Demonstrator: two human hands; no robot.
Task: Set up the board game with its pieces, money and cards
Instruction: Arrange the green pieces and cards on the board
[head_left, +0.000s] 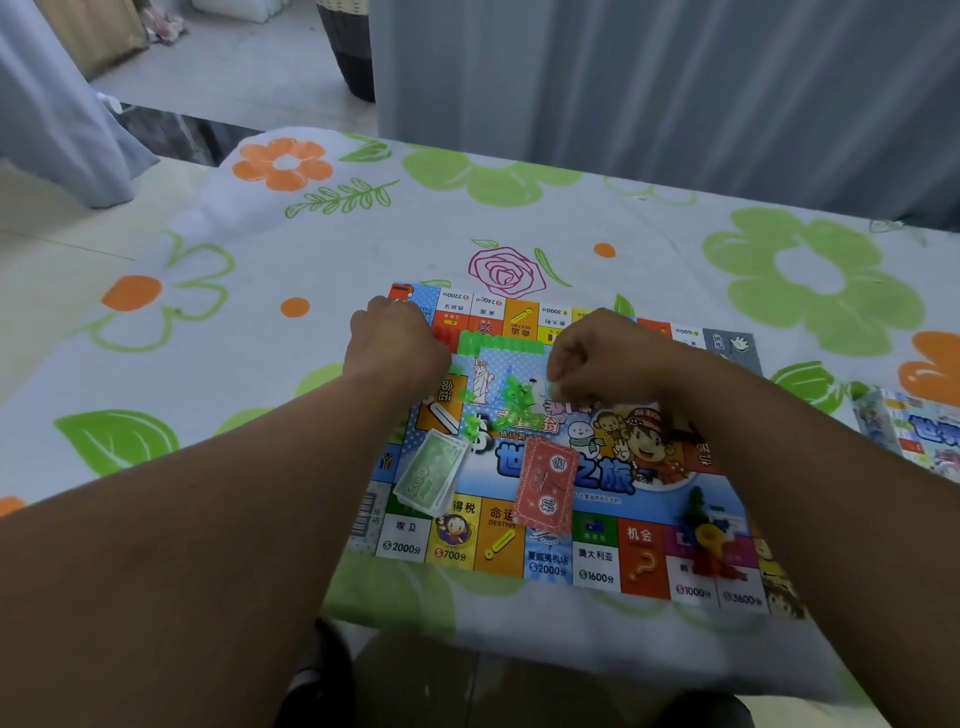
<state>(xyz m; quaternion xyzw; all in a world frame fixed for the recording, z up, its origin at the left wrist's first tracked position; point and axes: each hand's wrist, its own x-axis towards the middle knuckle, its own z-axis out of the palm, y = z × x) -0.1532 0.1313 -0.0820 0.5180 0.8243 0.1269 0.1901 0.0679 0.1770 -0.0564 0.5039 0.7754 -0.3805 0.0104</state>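
Both forearms reach forward from the bottom edge and end over the far half of the board. The board lies flat on the tabletop, which is covered by a white cloth printed with green and orange flowers.

Left hand: back upward, fingers curled down at the far left corner of the board. Whether it holds anything cannot be told.

Right hand: back upward, fingers bunched together with the tips pointing left, just beside a loose scatter of green pieces on the centre artwork. Whether a piece is pinched between the tips cannot be told; this area is blurred.

The two hands are apart, with a green strip lying on the board between them, parallel to the far row of squares.

Items on the near half of the board:
- Banknotes: a green stack, slightly fanned, tilted, near the left edge
- Cards: a red stack, tilted, close to the centre, well apart from the banknotes
- Tokens: a small cluster in green, yellow and red on the near right squares; individual shapes are too blurred to tell

A box with matching printed artwork sits on the tabletop at the right edge of view, apart from the board. Grey curtains hang behind the tabletop
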